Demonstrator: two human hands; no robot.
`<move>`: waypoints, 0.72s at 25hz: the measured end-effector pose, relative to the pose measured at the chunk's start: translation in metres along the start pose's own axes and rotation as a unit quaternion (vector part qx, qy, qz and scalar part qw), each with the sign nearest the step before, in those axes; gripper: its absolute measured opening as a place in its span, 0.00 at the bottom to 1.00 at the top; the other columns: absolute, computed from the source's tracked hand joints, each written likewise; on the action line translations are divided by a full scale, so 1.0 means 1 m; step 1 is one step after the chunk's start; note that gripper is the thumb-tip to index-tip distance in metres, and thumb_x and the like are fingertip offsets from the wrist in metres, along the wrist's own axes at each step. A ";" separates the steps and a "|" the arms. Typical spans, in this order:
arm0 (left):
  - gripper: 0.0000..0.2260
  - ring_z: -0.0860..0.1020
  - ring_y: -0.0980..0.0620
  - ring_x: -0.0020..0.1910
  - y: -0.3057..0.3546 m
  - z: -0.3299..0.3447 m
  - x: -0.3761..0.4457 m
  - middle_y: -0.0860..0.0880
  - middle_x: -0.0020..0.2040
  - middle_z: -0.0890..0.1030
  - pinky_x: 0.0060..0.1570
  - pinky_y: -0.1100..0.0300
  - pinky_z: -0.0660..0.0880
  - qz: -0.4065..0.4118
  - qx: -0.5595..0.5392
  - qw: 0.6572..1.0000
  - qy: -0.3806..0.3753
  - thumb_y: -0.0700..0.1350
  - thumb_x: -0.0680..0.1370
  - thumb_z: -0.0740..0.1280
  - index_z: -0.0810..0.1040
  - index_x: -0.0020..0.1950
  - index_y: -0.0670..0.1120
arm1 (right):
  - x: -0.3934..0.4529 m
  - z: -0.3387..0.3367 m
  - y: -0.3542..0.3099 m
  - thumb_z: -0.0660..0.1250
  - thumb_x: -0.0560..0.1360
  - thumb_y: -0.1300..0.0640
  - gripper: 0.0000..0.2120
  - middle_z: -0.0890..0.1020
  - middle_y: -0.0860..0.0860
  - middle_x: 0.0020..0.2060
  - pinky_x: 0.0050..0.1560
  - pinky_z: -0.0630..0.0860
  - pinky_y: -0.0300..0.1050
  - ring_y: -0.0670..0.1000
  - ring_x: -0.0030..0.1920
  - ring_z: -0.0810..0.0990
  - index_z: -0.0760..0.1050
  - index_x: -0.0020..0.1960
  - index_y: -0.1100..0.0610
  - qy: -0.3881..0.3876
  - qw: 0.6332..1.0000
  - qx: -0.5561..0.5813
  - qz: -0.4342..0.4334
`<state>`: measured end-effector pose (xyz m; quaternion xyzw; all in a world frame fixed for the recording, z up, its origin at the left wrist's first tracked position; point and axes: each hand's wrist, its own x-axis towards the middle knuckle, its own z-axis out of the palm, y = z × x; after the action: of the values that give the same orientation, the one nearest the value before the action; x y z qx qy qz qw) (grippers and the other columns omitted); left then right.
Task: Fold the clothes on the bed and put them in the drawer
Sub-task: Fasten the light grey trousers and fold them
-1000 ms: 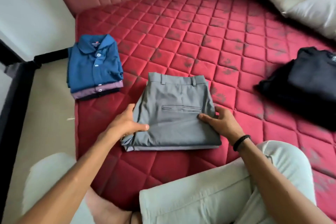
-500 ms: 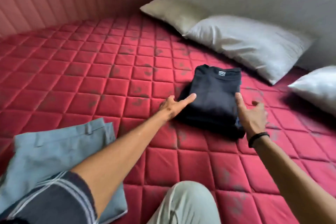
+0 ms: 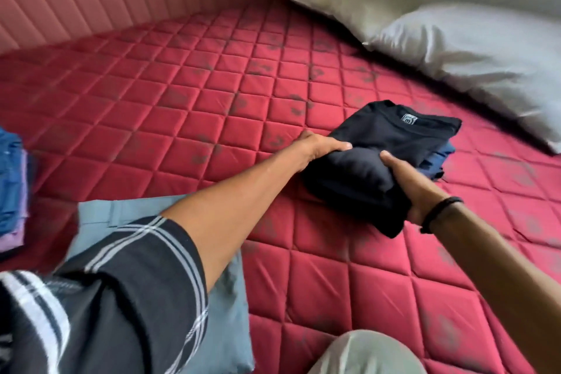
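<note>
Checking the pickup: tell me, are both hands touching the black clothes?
Touching. Head view: left hand and right hand grip the near end of the black clothes.

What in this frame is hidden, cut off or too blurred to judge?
- Folded stack at the left edge: cropped and blurred.
- Grey trousers: mostly under the left arm.
- Garments beneath the black shirt: only a blue edge shows.
- Drawer: not in view.
</note>
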<state>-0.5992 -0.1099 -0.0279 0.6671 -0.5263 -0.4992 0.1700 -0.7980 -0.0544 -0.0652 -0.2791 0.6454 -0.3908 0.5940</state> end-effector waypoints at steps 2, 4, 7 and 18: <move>0.50 0.71 0.46 0.73 -0.025 -0.056 -0.004 0.43 0.76 0.70 0.69 0.58 0.68 -0.001 0.020 0.999 0.047 0.63 0.67 0.80 0.63 0.79 0.40 | 0.026 0.061 0.008 0.77 0.61 0.30 0.41 0.87 0.55 0.54 0.58 0.82 0.59 0.57 0.53 0.87 0.80 0.65 0.55 -0.006 1.000 -0.028 -0.009; 0.49 0.70 0.45 0.74 -0.069 -0.129 -0.008 0.42 0.77 0.69 0.70 0.58 0.67 -0.015 0.017 0.994 0.104 0.61 0.69 0.79 0.61 0.80 0.38 | 0.052 0.142 0.011 0.76 0.58 0.27 0.45 0.87 0.54 0.55 0.60 0.81 0.59 0.56 0.55 0.86 0.80 0.65 0.55 -0.045 0.994 -0.089 -0.039; 0.46 0.68 0.45 0.76 -0.143 -0.226 -0.027 0.41 0.78 0.68 0.73 0.58 0.65 -0.050 0.014 0.976 0.210 0.57 0.70 0.80 0.62 0.79 0.38 | 0.029 0.269 -0.012 0.71 0.68 0.27 0.44 0.82 0.56 0.64 0.69 0.75 0.51 0.57 0.64 0.81 0.76 0.71 0.58 -0.097 0.954 -0.253 -0.131; 0.28 0.74 0.39 0.70 -0.259 -0.323 -0.178 0.41 0.69 0.77 0.66 0.48 0.72 -0.016 0.173 0.933 0.314 0.58 0.78 0.69 0.70 0.75 0.48 | -0.054 0.419 -0.016 0.64 0.80 0.38 0.31 0.78 0.67 0.64 0.59 0.74 0.54 0.67 0.64 0.77 0.71 0.68 0.65 -0.092 0.758 -0.589 -0.264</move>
<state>-0.1793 0.0500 0.0073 0.8174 -0.5133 -0.1685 0.2001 -0.3797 -0.0911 -0.0181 -0.7678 0.5911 -0.0474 0.2425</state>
